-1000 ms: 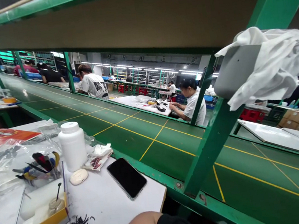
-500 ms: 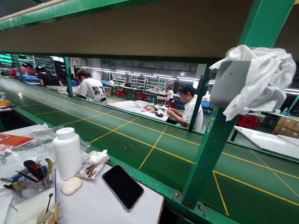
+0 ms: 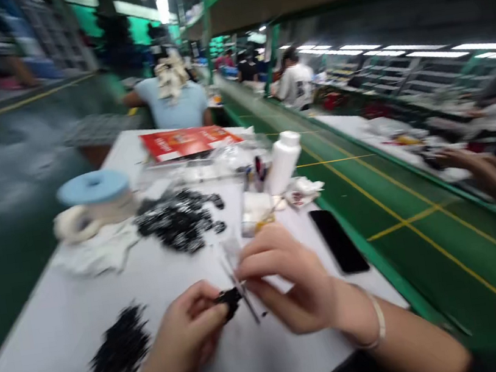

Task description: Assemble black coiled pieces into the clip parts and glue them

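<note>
Between its thumb and fingertips, my left hand (image 3: 196, 322) pinches a small black part (image 3: 230, 301). My right hand (image 3: 286, 279), with a pale band at the wrist, is closed on a thin stick-like tool (image 3: 249, 306) whose dark end points down beside the part. Blur hides what kind of tool it is and whether it touches the part. To the left of my left hand lies a pile of thin black pieces (image 3: 120, 345). Farther back on the white table (image 3: 159, 278) is a heap of shiny black parts (image 3: 181, 220).
A phone (image 3: 339, 241) lies at the table's right side, near the green conveyor (image 3: 366, 175). Behind my hands stand a white bottle (image 3: 285, 162) and a clear box (image 3: 254, 210). A blue-topped spool (image 3: 94, 189) is at left. A person in light blue (image 3: 174, 101) sits ahead.
My view has swung left and down from the conveyor to the table. Both hands are now in view, holding the black part and the thin tool; earlier only part of an arm showed.
</note>
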### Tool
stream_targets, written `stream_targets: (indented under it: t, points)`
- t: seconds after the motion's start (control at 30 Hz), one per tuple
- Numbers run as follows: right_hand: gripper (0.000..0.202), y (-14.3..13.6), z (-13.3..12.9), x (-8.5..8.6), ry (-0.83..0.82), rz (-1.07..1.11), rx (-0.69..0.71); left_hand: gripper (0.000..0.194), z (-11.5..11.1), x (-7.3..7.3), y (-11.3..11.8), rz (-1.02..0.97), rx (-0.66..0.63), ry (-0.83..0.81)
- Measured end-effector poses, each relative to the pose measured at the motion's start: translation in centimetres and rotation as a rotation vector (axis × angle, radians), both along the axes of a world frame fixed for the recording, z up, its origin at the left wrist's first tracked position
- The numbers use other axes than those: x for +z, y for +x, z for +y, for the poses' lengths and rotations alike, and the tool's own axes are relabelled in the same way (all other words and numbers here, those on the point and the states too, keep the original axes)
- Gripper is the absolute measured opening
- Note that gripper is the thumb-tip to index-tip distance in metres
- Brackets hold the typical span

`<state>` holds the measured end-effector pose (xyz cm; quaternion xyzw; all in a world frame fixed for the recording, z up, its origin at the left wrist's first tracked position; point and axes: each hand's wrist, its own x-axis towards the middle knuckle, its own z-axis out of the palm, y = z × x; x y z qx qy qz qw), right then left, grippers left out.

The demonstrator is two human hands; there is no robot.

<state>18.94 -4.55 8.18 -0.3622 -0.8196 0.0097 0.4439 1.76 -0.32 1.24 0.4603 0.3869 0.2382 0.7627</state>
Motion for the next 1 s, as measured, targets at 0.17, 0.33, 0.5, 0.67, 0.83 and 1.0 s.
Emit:
stream_targets:
  t: [0.17, 0.33, 0.5, 0.67, 0.83, 1.0]
  points:
    - [0.031, 2.5, 1.1, -5.4, -0.102, 0.284, -0.006, 0.028, -0.5, 1.0, -0.4, -0.004, 0.073, -0.094]
    - [0.036, 2.6, 0.5, -7.2, -0.346, 0.216, 0.112, 0.027, -0.5, 1.2, 0.1, -0.022, 0.077, -0.168]
    - [0.037, 1.6, 0.4, -7.1, -0.423, 0.123, 0.172, 0.023, -0.4, 1.0, -0.1, -0.043, 0.040, -0.205]
    - [0.031, 1.4, 0.4, -7.2, -0.412, 0.122, 0.194, 0.022, -0.6, 0.9, -0.1, -0.076, 0.021, -0.261]
    - [0.030, 1.5, 0.4, -7.2, -0.435, 0.158, 0.237, 0.024, -0.9, 1.0, 0.0, -0.088, 0.007, -0.312]
    - [0.031, 1.5, 0.4, -7.2, -0.459, 0.167, 0.251, 0.022, -1.2, 0.6, -0.1, -0.095, -0.005, -0.354]
